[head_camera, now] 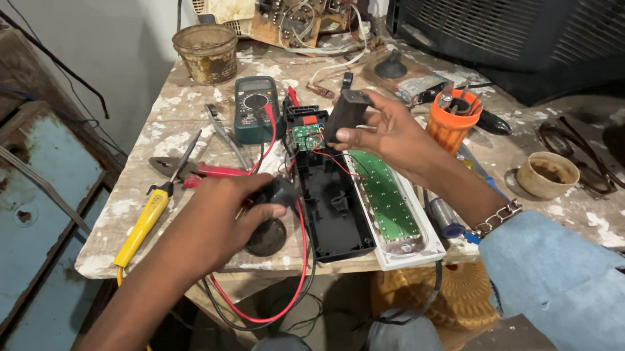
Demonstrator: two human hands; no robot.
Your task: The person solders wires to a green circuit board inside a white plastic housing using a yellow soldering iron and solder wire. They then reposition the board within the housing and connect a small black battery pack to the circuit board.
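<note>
Over the paint-spattered wooden counter, the right hand pinches a small black plastic block; the left hand closes around a dark probe handle.

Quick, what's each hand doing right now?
Left hand: closed around a small black probe-like object.
Right hand: fingers holding a black rectangular block.

A worn wooden table, blotched with white paint, stands against a pale grey wall. Left of it lie rusty panels with flaking blue paint. A big dark grilled box fills the upper right. Black cables run down the wall. Soft, even light falls across everything.
</note>
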